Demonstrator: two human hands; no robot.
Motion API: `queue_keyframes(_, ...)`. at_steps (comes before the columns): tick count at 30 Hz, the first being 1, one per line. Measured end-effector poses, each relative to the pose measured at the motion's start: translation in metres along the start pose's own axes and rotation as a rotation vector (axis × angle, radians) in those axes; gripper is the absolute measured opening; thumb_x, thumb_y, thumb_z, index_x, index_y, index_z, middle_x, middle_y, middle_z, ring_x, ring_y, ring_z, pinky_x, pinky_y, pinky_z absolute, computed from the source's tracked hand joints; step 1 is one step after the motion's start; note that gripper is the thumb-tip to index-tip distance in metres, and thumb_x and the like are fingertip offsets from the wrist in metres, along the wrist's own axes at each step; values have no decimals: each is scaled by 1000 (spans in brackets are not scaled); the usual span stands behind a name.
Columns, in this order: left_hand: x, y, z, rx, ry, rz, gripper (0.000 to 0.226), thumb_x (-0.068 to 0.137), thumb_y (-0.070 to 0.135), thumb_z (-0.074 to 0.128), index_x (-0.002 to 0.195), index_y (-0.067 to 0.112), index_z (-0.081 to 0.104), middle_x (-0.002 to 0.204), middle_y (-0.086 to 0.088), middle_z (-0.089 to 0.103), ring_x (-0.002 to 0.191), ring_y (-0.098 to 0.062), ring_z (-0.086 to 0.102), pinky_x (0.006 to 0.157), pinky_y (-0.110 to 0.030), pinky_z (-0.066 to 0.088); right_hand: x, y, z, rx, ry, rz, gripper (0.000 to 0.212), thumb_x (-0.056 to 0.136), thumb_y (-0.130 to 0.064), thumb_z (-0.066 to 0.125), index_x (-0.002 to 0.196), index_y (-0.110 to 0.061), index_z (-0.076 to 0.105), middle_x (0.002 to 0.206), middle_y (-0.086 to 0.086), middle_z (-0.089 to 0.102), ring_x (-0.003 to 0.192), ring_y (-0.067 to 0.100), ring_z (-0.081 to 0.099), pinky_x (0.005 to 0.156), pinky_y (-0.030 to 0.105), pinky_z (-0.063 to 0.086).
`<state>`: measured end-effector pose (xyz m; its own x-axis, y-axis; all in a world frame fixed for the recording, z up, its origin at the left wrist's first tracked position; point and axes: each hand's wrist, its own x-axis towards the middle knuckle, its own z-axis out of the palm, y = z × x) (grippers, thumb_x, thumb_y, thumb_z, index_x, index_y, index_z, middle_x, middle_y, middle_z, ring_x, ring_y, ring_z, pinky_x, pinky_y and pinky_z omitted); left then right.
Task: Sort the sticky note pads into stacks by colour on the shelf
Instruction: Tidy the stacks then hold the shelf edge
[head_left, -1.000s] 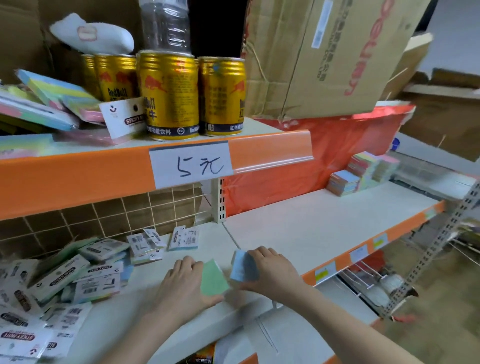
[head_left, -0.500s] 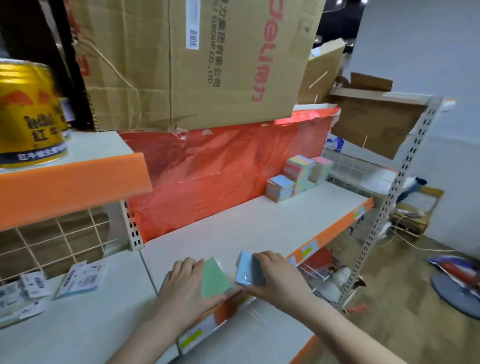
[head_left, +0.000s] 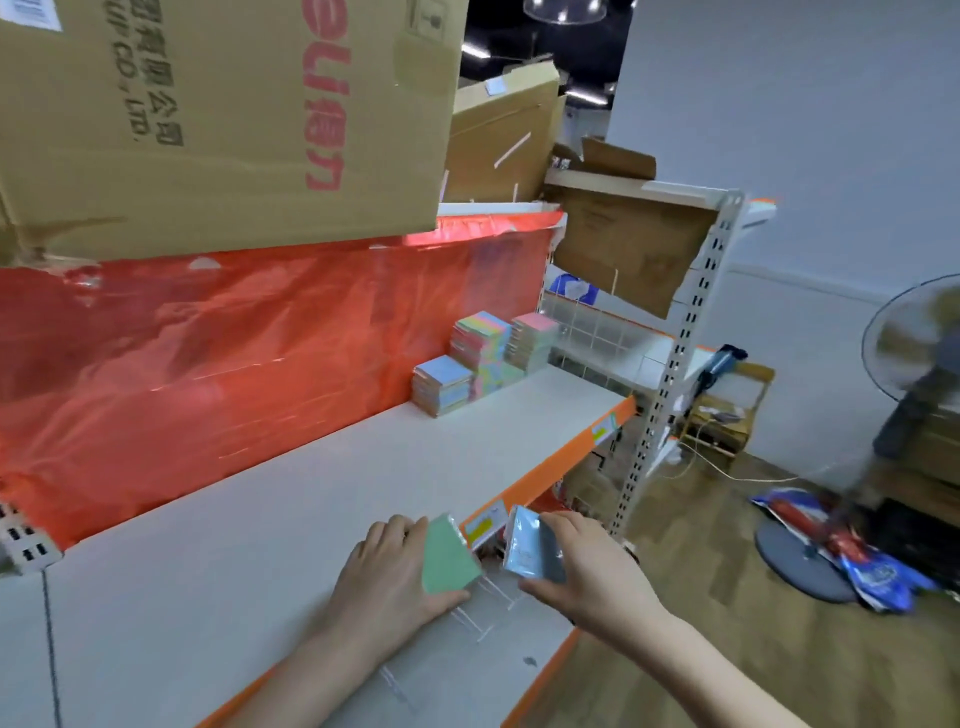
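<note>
Nearest, at six o'clock, a white shelf (head_left: 249, 545) with an orange front edge runs away toward one o'clock. Over its front edge the left hand (head_left: 387, 577) grips a green sticky note pad (head_left: 448, 556), fingers curled behind it and thumb beneath. Just beside it, toward three o'clock, the right hand (head_left: 587, 566) pinches a blue sticky note pad (head_left: 530, 545) between thumb and curled fingers; the two pads are close but apart. Farther along the shelf, at about twelve o'clock, stand the sorted stacks (head_left: 480, 364): a low blue-topped one in front, a taller multicoloured one and a pink-topped one behind, against a red plastic sheet (head_left: 208, 353). Above it sits a large cardboard box (head_left: 223, 114). At three o'clock, on the wooden floor (head_left: 727, 571), a standing fan (head_left: 914, 343) is blurred before a pale wall.
</note>
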<state>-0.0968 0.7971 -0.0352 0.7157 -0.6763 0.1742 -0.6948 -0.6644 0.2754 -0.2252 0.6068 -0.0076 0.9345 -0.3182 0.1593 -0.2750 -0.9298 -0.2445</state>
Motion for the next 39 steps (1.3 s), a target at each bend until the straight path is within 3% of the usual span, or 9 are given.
queue_keyframes(2, 15, 12, 0, 15, 26, 42, 80, 54, 79, 35, 100, 22, 68, 86, 9, 60, 77, -15, 63, 60, -26, 54, 2, 16, -3, 9, 10, 23, 95, 63, -79, 32, 138, -21, 39, 136, -9, 45, 124, 12, 41, 99, 21, 33)
queue_keyframes(7, 57, 33, 6, -71, 65, 154, 107, 49, 80, 16, 139, 27, 36, 133, 11, 42, 124, -13, 38, 98, -23, 34, 13, 52, -2, 48, 36, 87, 80, 73, -67, 52, 139, -24, 37, 134, -12, 45, 123, 9, 42, 96, 19, 35)
queue_keyframes(10, 93, 42, 16, -20, 142, 216, 104, 52, 82, 22, 134, 23, 47, 126, 13, 49, 117, -11, 47, 93, -21, 39, 29, 72, -4, 37, 43, 113, 80, 75, -65, 57, 141, -26, 34, 135, -13, 43, 123, 7, 40, 97, 19, 35)
queue_keyframes(14, 139, 50, 32, -228, 76, 236, 103, 55, 79, 40, 140, 21, 38, 136, 9, 42, 127, -11, 34, 99, -15, 22, 64, 101, -7, 25, 67, 108, 81, 76, -59, 64, 143, -26, 31, 139, -12, 40, 128, 7, 36, 100, 19, 34)
queue_keyframes(16, 164, 50, 39, -256, 109, 229, 89, 63, 68, 62, 134, 17, 46, 132, 6, 49, 122, -9, 35, 97, -14, 22, 85, 114, -8, 28, 69, 96, 83, 74, -59, 66, 142, -24, 33, 138, -11, 42, 128, 9, 37, 99, 18, 33)
queue_keyframes(20, 212, 43, 49, -289, 114, 222, 82, 56, 74, 49, 108, 13, 65, 104, 2, 66, 98, -7, 42, 86, -17, 32, 139, 137, -11, 12, 46, 62, 94, 63, -75, 52, 139, -21, 40, 133, -8, 48, 123, 13, 44, 100, 23, 37)
queue_keyframes(25, 262, 31, 52, -259, 185, 184, 82, 57, 75, 47, 114, 19, 60, 108, 7, 63, 100, -5, 42, 87, -15, 31, 204, 158, -6, 41, 59, -11, 79, 72, -55, 69, 137, -18, 42, 135, -9, 46, 125, 11, 42, 102, 20, 33)
queue_keyframes(29, 286, 24, 51, -235, 234, 164, 72, 59, 73, 47, 114, 27, 47, 104, 7, 64, 99, -7, 45, 86, -18, 34, 241, 167, -2, 76, 64, -44, 90, 66, -73, 53, 139, -21, 39, 136, -14, 42, 126, 7, 38, 101, 17, 29)
queue_keyframes(39, 316, 6, 48, -97, 350, 68, 69, 67, 71, 46, 119, 26, 46, 107, 7, 60, 101, -9, 44, 90, -21, 33, 320, 185, 9, 194, 83, -202, 81, 71, -61, 66, 137, -22, 40, 136, -12, 43, 125, 4, 36, 97, 13, 30)
